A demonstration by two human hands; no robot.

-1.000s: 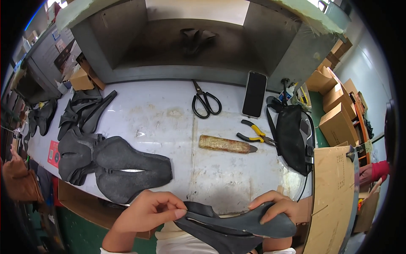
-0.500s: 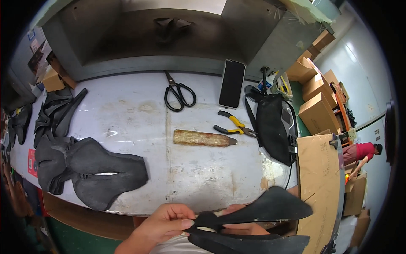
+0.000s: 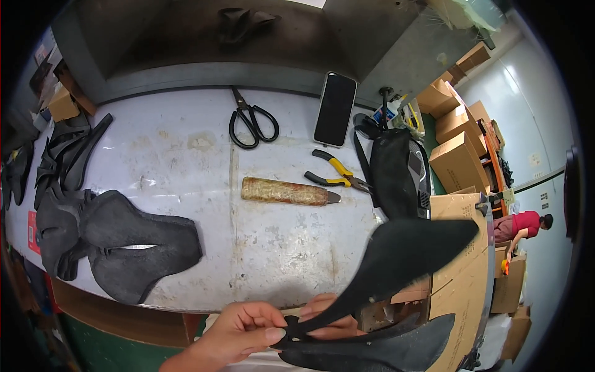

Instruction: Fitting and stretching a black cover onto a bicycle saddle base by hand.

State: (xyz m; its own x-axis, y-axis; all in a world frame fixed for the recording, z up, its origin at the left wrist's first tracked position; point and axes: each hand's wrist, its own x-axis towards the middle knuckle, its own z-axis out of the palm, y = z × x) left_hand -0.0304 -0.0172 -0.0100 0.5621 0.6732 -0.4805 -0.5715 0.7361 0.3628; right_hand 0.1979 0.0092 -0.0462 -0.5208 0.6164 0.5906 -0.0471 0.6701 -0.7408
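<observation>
A black, flexible saddle-shaped piece with two long wings hangs over the table's near edge. My left hand pinches its narrow end between thumb and fingers. Partly hidden behind the piece, my right hand has its fingers closed around the part where the wings join. One wing rises over the table's right side; the other hangs lower, toward me. At the left of the table lies a stack of similar black saddle-shaped pieces.
On the white table lie black-handled scissors, a phone, yellow-and-black pliers, a tape-wrapped blade and a black pouch. A grey metal box stands behind. Cartons and another person are at the right.
The piece's upper wing has swung up and away from the lower one, and the gap between them has widened. The things on the table have shifted slightly left in view.
</observation>
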